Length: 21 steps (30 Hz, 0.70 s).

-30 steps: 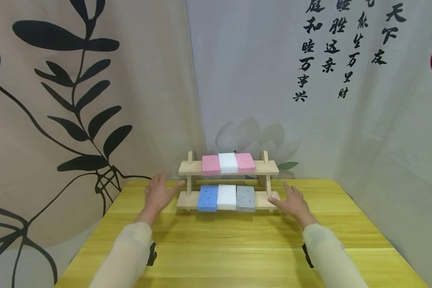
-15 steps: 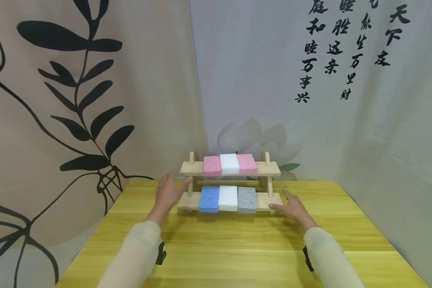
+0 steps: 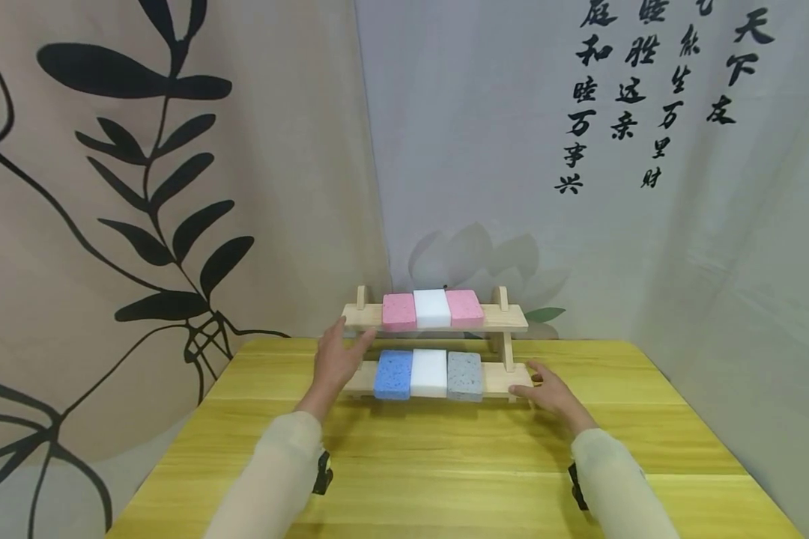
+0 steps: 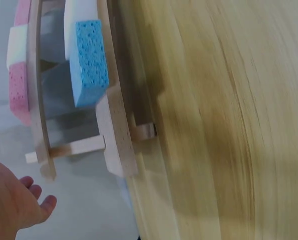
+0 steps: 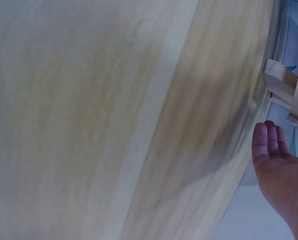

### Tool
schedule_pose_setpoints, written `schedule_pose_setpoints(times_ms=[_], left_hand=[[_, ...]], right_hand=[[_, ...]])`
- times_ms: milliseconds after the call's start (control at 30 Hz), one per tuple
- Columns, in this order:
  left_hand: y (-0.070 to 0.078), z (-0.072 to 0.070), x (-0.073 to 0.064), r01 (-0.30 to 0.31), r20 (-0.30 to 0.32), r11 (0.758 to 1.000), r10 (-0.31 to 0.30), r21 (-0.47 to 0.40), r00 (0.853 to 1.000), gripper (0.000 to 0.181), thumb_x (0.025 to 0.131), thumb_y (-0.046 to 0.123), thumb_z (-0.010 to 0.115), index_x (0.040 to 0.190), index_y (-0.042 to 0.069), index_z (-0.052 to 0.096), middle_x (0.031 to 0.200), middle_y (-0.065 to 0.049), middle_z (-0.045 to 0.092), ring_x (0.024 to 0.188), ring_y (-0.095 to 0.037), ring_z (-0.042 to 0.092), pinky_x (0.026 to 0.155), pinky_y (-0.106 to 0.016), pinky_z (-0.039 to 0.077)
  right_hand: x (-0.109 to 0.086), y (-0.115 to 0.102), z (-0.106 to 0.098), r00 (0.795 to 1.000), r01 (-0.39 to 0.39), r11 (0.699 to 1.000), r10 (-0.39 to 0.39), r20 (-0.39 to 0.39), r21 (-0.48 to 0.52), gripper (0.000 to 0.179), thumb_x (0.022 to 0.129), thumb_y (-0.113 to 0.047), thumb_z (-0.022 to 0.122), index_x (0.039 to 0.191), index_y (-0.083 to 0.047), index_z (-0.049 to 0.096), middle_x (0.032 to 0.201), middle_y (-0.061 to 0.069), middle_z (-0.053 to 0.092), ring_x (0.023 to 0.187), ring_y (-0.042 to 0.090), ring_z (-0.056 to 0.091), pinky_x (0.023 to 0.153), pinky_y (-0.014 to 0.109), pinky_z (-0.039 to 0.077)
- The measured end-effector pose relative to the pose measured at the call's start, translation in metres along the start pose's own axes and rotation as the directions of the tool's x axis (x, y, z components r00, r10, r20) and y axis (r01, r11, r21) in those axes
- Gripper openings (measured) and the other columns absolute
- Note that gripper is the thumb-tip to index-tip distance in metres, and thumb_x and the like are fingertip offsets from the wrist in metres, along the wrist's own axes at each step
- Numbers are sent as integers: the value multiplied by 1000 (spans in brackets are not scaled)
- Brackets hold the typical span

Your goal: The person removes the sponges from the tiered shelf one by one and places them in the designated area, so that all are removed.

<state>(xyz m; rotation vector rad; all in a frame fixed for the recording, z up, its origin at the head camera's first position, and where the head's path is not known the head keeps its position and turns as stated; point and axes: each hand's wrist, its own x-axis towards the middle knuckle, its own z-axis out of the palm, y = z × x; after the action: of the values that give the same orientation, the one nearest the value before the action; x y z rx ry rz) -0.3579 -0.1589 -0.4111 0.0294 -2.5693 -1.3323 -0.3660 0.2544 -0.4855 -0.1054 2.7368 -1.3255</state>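
Observation:
A two-tier wooden rack point(image 3: 497, 319) stands at the back of the table. Its upper shelf carries a pink sponge point(image 3: 399, 312), a white block point(image 3: 433, 308) and another pink sponge point(image 3: 465, 308). Below them sit a blue sponge point(image 3: 392, 376), a white block point(image 3: 428, 374) and a grey sponge point(image 3: 464, 376). My left hand point(image 3: 335, 364) is at the rack's left end, fingers extended; the left wrist view shows a gap between the left hand point(image 4: 11, 200) and the wood. At the lower shelf's right end is my right hand point(image 3: 550, 391), thumb by the front edge, fingers loosely bent.
The yellow wood-grain table point(image 3: 472, 464) stretches in front of the rack. Right behind it hangs a pale cloth point(image 3: 472, 150) printed with leaves and black writing. A dark strap piece point(image 3: 323, 473) shows at the left cuff.
Both hands have moved in on the rack: the left one rightward to its left end, the right one to the lower shelf's right end. The sponges keep their places on the shelves.

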Motion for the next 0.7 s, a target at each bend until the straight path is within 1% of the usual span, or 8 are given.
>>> schedule_pose_setpoints(times_ms=[100, 167, 300, 500, 700], left_hand=[[4, 5, 0, 4, -4, 1000, -4, -4, 1000, 94, 91, 69, 52, 158, 11, 21, 161, -20, 19, 145, -44, 17, 112, -65, 18], [7, 8, 1, 9, -13, 1000, -9, -2, 1000, 96, 89, 72, 52, 158, 12, 23, 160, -21, 22, 145, -44, 19, 112, -64, 20], [10, 14, 5, 9, -22, 1000, -9, -2, 1000, 95, 89, 70, 53, 157, 10, 25, 159, -22, 25, 144, -44, 22, 112, -63, 22], [16, 18, 6, -9, -40, 1000, 8, -9, 999, 89, 92, 63, 56, 155, 6, 28, 157, -22, 29, 142, -43, 26, 112, -62, 23], [17, 19, 8, 16, -48, 999, -18, -34, 999, 91, 91, 64, 56, 155, 7, 27, 157, -21, 28, 143, -43, 25, 112, -63, 23]], right_hand=[[1, 1, 1, 1000, 11, 1000, -11, 2, 18, 85, 93, -37, 69, 153, 2, 25, 143, 38, 36, 128, 51, 40, 100, 62, 39], [1, 2, 1, 1000, 23, 999, -23, 1, 23, 82, 93, -35, 69, 152, 3, 26, 142, 38, 37, 128, 51, 41, 100, 61, 40], [-2, 3, 2, 999, 33, 999, -33, 5, 38, 79, 94, -32, 68, 152, 3, 27, 142, 39, 37, 128, 51, 41, 99, 60, 41], [-2, 6, 1, 999, 27, 998, -28, 25, 54, 81, 95, -34, 67, 154, 0, 24, 142, 39, 36, 127, 51, 41, 97, 59, 42], [2, 9, 4, 999, 11, 997, -14, 41, 73, 82, 96, -37, 66, 155, -2, 20, 144, 40, 34, 128, 51, 42, 97, 58, 44]])
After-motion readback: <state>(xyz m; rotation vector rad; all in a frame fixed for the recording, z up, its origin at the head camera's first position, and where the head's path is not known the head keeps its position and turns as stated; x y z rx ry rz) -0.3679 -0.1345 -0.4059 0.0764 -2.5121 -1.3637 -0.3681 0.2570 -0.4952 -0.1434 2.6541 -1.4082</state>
